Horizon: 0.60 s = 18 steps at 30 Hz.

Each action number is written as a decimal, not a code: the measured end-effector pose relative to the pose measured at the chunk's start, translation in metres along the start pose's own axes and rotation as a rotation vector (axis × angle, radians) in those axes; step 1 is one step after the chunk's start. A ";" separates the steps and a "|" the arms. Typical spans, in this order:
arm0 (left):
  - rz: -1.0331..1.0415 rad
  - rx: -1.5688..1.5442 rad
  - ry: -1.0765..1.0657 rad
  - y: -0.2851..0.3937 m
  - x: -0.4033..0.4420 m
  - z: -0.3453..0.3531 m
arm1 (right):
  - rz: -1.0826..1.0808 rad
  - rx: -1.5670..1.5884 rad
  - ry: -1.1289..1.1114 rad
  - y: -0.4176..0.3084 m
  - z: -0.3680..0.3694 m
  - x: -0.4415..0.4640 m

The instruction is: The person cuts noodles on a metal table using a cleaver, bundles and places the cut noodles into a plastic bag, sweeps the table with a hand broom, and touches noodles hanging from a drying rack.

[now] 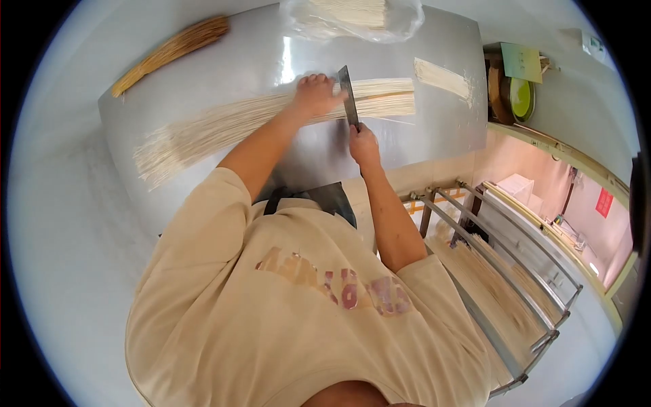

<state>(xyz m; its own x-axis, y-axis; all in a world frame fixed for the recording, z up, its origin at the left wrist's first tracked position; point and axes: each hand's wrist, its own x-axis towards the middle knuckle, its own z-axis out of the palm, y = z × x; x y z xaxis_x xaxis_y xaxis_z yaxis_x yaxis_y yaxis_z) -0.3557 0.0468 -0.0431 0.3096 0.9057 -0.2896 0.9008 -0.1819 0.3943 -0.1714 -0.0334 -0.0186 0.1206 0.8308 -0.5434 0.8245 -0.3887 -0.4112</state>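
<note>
A long bundle of thin, pale dried noodles [203, 132] lies across the metal table, its left end fanned out. My left hand [316, 96] rests on top of the bundle, fingers spread across it and thumb stretched toward the blade. In my right hand [364, 144] is the handle of a broad knife [348, 98]. The blade stands on edge across the strands, just right of my left hand. Right of the blade, a shorter noodle section [388, 103] has an even end. Whether the blade has passed through the strands cannot be made out.
The metal table [271, 57] carries a straw brush [169, 54] at far left. A clear plastic bag [403, 27] with pale noodles lies at the back, and short noodle pieces [441, 79] at right. A metal rack [519, 292] stands right of my body.
</note>
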 end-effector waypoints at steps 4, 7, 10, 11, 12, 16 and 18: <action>-0.208 -0.372 -0.247 0.009 0.049 -0.018 | -0.055 -0.045 0.036 0.000 0.001 0.001; -0.203 -0.189 -0.164 0.019 0.052 -0.009 | -0.034 -0.045 0.030 0.000 0.002 0.001; -0.183 -0.172 -0.164 0.022 0.051 -0.004 | 0.002 -0.025 0.026 0.004 0.010 0.003; -0.149 -0.154 -0.099 0.020 0.048 -0.002 | 0.006 -0.016 0.024 0.004 0.013 0.004; -0.112 -0.138 -0.036 0.018 0.046 0.002 | 0.022 0.002 0.024 0.005 0.016 0.002; -0.106 -0.118 0.067 0.019 0.042 0.011 | 0.055 0.060 0.054 0.003 0.016 -0.003; 0.017 -0.056 0.053 0.016 0.036 -0.005 | 0.035 0.060 0.074 0.012 0.017 -0.002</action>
<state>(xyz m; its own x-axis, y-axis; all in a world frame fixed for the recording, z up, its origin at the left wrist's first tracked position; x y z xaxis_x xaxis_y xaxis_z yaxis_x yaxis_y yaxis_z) -0.3316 0.0782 -0.0433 0.3071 0.9219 -0.2362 0.8766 -0.1774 0.4474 -0.1716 -0.0466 -0.0347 0.1916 0.8425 -0.5035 0.7844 -0.4398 -0.4374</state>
